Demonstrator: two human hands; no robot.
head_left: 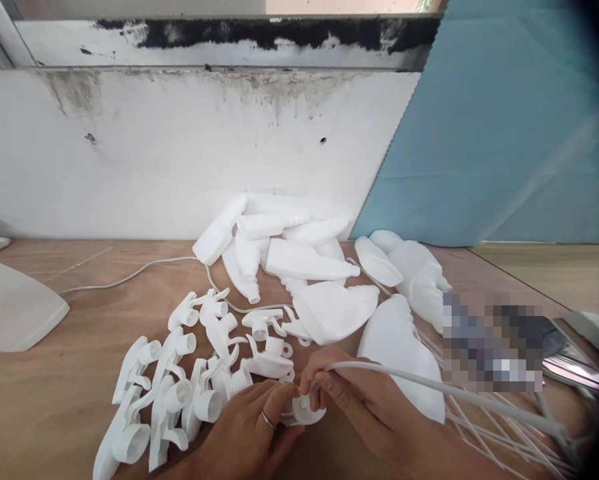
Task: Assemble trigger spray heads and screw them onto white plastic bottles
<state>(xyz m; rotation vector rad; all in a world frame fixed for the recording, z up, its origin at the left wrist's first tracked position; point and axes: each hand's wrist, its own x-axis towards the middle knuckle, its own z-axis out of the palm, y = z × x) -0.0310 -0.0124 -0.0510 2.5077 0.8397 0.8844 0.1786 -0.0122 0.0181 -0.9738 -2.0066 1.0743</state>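
Working low in the centre of the frame, both hands are meeting over a white trigger head lying on the wooden table. Left hand, ring on one finger, is pinching the trigger head's rim between thumb and forefinger. Right hand is closing thumb and fingertips around a thin white dip tube, whose near end is sitting just above the trigger head; cannot tell whether the two are touching. The dip tube is running off toward the lower right, over a loose bundle of tubes. Spare trigger heads are lying scattered at lower left, just beside the left hand. White bottles are lying heaped at mid-frame against the white wall, with more trailing down toward the right hand. A white cable is snaking across the table at left. A blue sheet is leaning at upper right. A white plastic lid is sitting at the left edge.
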